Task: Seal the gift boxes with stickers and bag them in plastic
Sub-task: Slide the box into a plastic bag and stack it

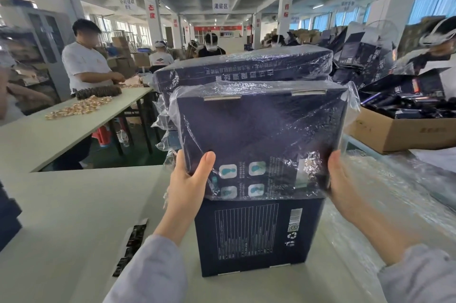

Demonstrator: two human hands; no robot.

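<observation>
Bagged gift box point(261, 135), held upright above the table point(74, 204), left hand point(190, 186) and right hand point(345, 186) each clamped on a lower corner, seemingly to lift it clear of the unbagged box point(256, 233) toward the wrapped stack point(244, 66) behind.

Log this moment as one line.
held: bagged box | left hand: gripping | right hand: gripping | nearby: unbagged box

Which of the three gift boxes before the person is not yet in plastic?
The nearest box, lying flat: bare card, barcode showing. The held box, between left hand and right hand, and the stacked box behind wear clear plastic.
</observation>
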